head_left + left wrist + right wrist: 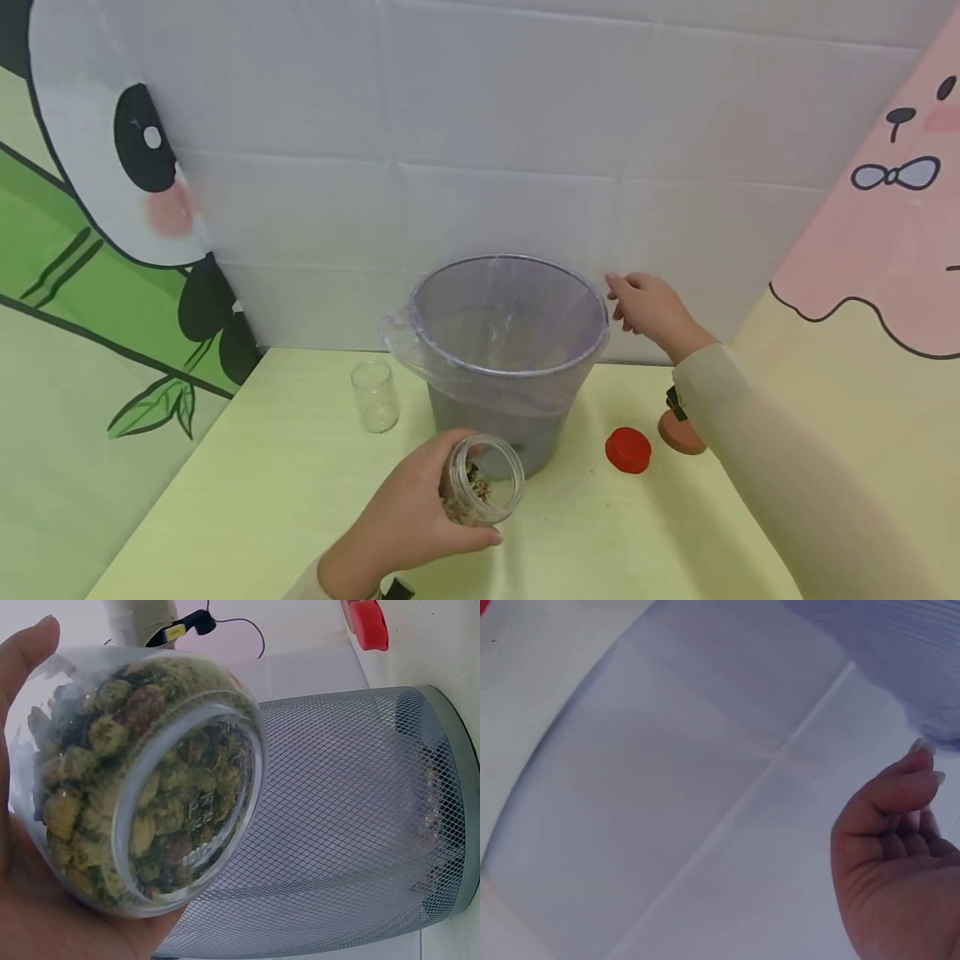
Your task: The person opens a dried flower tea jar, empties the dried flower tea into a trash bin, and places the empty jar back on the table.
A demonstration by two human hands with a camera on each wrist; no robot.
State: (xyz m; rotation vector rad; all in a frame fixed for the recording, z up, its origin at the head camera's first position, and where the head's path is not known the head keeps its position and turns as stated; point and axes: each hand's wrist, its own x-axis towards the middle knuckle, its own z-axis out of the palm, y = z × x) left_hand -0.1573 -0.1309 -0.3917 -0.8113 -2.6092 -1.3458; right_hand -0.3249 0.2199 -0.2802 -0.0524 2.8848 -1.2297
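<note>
My left hand (420, 504) grips a clear jar (500, 483) from the side, its open mouth tilted up in the head view. Dried flower buds (112, 742), yellowish green with some reddish bits, fill part of it in the left wrist view. Just behind the jar stands a grey mesh wastebasket (480, 417), lined with a thin clear plastic bag (408, 342) folded over its rim. At the rim's right side, my right hand (648, 308) is raised with its fingers curled. In the right wrist view its fingertips look apart from the bag's edge (930, 720), with nothing visible between them.
An upright clear glass (375, 396) stands left of the wastebasket. To the right lie a red lid (628, 450) and a brownish round lid (681, 433), partly under the right sleeve. White cloth (495, 125) hangs at the back, with printed panels on both sides. Small dark crumbs dot the table.
</note>
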